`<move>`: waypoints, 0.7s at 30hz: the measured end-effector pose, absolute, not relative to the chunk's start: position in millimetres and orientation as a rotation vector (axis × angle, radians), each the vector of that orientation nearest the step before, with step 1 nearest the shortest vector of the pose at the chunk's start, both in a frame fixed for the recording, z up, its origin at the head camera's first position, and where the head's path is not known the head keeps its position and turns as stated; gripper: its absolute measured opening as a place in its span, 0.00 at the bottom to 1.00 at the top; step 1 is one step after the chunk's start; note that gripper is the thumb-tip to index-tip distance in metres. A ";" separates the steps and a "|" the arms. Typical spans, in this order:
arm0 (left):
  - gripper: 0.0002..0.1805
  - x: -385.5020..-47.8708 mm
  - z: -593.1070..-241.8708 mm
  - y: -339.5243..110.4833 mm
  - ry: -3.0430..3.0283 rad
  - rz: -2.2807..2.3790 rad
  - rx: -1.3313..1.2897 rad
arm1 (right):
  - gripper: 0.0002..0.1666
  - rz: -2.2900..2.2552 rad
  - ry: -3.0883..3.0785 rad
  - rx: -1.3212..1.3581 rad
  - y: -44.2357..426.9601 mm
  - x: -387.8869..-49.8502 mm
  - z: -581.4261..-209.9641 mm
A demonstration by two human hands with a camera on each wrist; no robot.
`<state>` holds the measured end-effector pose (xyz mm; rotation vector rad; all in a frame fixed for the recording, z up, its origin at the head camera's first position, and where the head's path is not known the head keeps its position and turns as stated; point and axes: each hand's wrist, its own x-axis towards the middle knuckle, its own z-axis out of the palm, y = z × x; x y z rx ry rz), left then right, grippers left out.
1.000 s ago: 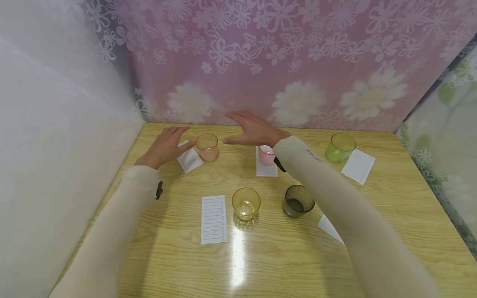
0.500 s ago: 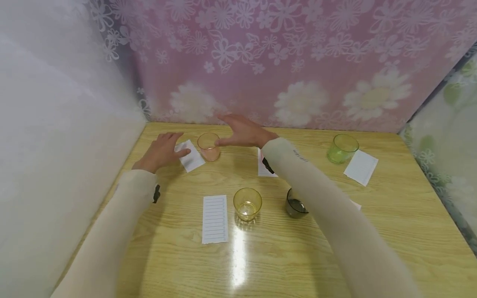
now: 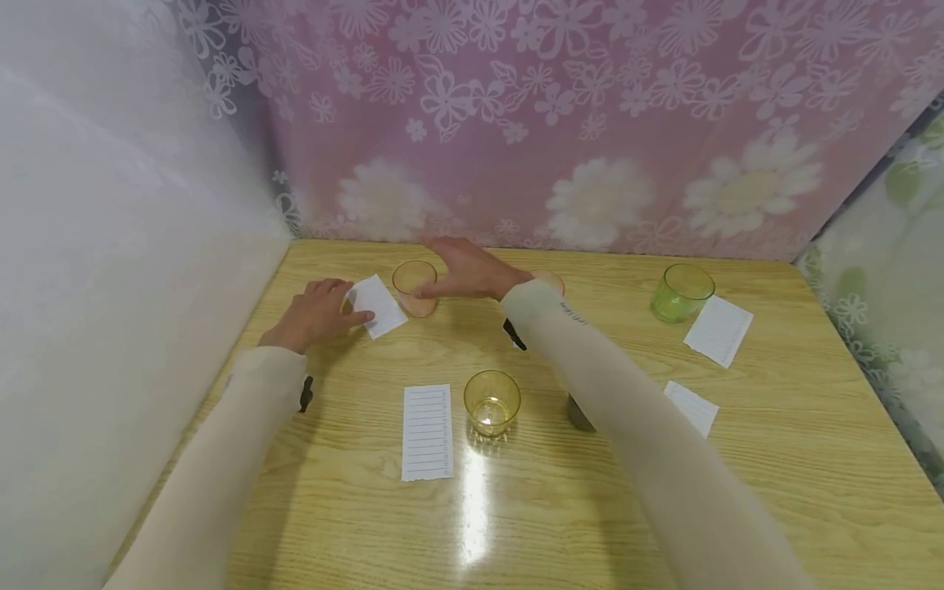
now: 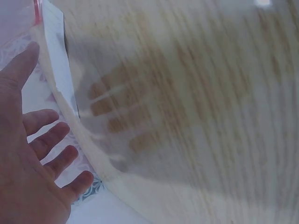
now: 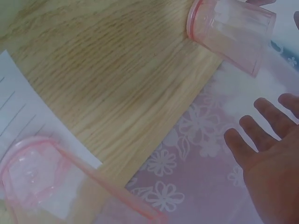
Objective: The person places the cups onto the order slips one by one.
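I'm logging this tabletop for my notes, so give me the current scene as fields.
Left hand: fingers apart, beside the far-left slip
Right hand: thumb overlaps the peach cup in the head view; contact unclear
Yellow cup: upright, right of the lined slip
Green cup: upright, beside another slip
Partly hidden by the right sleeve: pink cup, dark cup
Surface: wood-grain table

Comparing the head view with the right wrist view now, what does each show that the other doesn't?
Only the head view: the yellow cup, the green cup and part of the dark cup.

Only the right wrist view: the inside bottom of the pink cup; in the head view the right sleeve hides all but its rim.

Both: the right hand, peach cup, wooden table and floral backdrop.
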<state>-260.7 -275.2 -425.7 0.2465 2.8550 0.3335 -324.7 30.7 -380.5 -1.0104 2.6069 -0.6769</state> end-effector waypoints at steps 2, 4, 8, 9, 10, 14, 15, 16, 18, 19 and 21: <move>0.51 -259.4 -427.7 -275.8 2.848 0.332 0.242 | 0.62 -0.672 2.607 -1.002 28.6 -323.7 -382.4; 0.51 -258.1 -429.5 -276.4 2.841 0.326 0.237 | 0.62 -0.663 2.606 -0.987 27.3 -322.8 -384.3; 0.52 -255.9 -432.9 -277.2 2.833 0.318 0.220 | 0.63 -0.685 2.589 -0.969 24.3 -321.8 -389.3; 0.52 -255.2 -433.0 -276.9 2.831 0.324 0.215 | 0.63 -0.683 2.588 -0.967 23.7 -321.8 -391.0; 0.52 -254.5 -433.0 -276.6 2.830 0.332 0.212 | 0.63 -0.685 2.588 -0.967 22.8 -321.9 -392.7; 0.51 -252.4 -432.1 -274.7 2.828 0.342 0.214 | 0.63 -0.676 2.594 -0.965 20.2 -322.6 -399.7; 0.51 -252.3 -432.0 -274.2 2.828 0.339 0.217 | 0.63 -0.678 2.594 -0.966 19.6 -322.6 -401.3; 0.51 -252.2 -432.1 -273.7 2.830 0.334 0.222 | 0.63 -0.684 2.591 -0.967 19.1 -322.5 -402.2; 0.50 -252.4 -432.3 -272.7 2.834 0.326 0.233 | 0.62 -0.697 2.586 -0.956 18.4 -321.5 -404.2; 0.50 -252.2 -432.3 -272.2 2.836 0.321 0.240 | 0.63 -0.705 2.582 -0.949 18.0 -321.0 -404.9; 0.50 -252.5 -432.9 -271.6 2.840 0.310 0.247 | 0.63 -0.725 2.574 -0.937 17.0 -319.8 -406.1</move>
